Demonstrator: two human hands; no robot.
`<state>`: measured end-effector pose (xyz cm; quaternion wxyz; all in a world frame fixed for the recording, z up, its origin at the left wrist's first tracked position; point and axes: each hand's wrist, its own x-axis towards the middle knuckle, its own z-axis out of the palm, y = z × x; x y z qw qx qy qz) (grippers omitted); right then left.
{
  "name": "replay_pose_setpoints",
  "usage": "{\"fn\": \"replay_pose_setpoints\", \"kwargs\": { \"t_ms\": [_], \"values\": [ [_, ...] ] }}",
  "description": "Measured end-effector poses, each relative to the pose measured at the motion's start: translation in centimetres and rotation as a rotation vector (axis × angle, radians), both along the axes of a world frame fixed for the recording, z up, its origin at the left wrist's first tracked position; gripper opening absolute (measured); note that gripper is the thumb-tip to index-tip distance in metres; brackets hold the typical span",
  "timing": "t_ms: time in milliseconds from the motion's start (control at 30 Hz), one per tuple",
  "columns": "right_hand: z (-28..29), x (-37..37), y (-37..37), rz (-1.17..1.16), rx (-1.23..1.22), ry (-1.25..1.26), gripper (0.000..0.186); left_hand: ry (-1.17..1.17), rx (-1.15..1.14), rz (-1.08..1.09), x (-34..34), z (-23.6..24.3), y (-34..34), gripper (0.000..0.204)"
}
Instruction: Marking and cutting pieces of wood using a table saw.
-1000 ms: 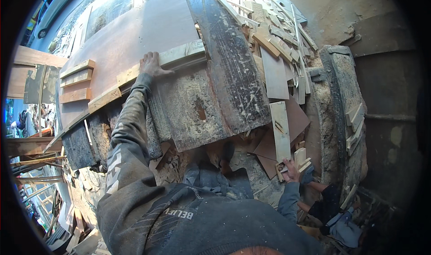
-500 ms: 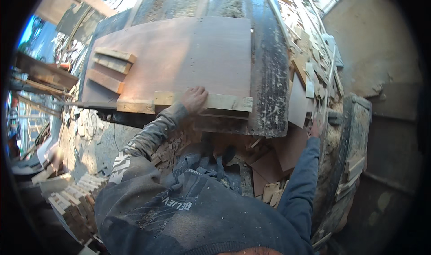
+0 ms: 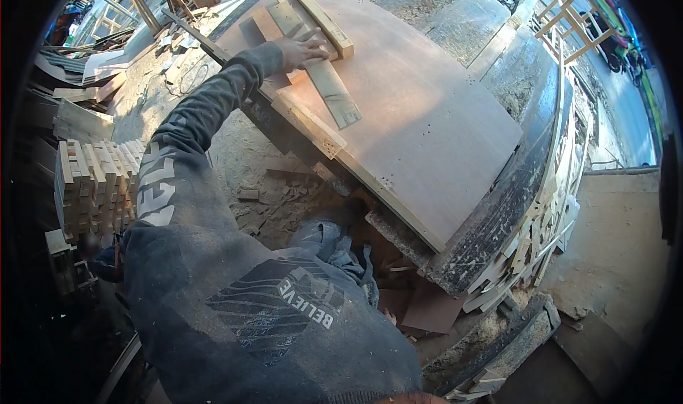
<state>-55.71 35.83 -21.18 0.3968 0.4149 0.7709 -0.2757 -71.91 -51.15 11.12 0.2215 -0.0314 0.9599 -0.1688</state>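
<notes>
A large thin reddish-brown plywood sheet [image 3: 427,119] lies on the work table. My left hand [image 3: 302,50] rests with its fingers spread over a flat wooden strip [image 3: 334,96], which lies slantwise on the sheet. Beyond that hand is a thicker wooden block [image 3: 326,23]. Another block [image 3: 267,25] sits on the near side, partly covered by the strip. Along the sheet's near edge runs a wooden batten [image 3: 309,125]. Only a small bit of my right hand [image 3: 389,317] shows low beside my body; its fingers are mostly hidden.
Stacked short timber pieces [image 3: 96,183] stand at the left. Scrap wood [image 3: 530,244] is heaped along the table's right side, with a wooden frame [image 3: 576,19] farther off. Below the table lie a brown panel [image 3: 432,308] and floor debris [image 3: 284,197].
My view has turned left. My left hand has moved from the strip at the sheet's near edge to the blocks, where that strip now appears to lie. My right hand has drawn in closer.
</notes>
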Motion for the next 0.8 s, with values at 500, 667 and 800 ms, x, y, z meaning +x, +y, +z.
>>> {"fn": "replay_pose_setpoints", "kwargs": {
  "t_ms": [500, 667, 800],
  "values": [
    [1.9, -10.8, -10.1, 0.358, -0.385, 0.267, 0.042, 0.993, 0.966, 0.931, 36.0, -20.8, 16.9, 0.061],
    [0.2, -8.4, -9.3, 0.66, -0.402, 0.292, 0.041, 0.807, 0.978, 1.585, 56.6, -27.8, 36.6, 0.047],
    [-1.5, -4.7, -10.0, 1.1, -0.555, 0.296, 0.043, 0.645, 1.046, 1.969, 71.0, -30.1, 51.4, 0.046]
  ]
}}
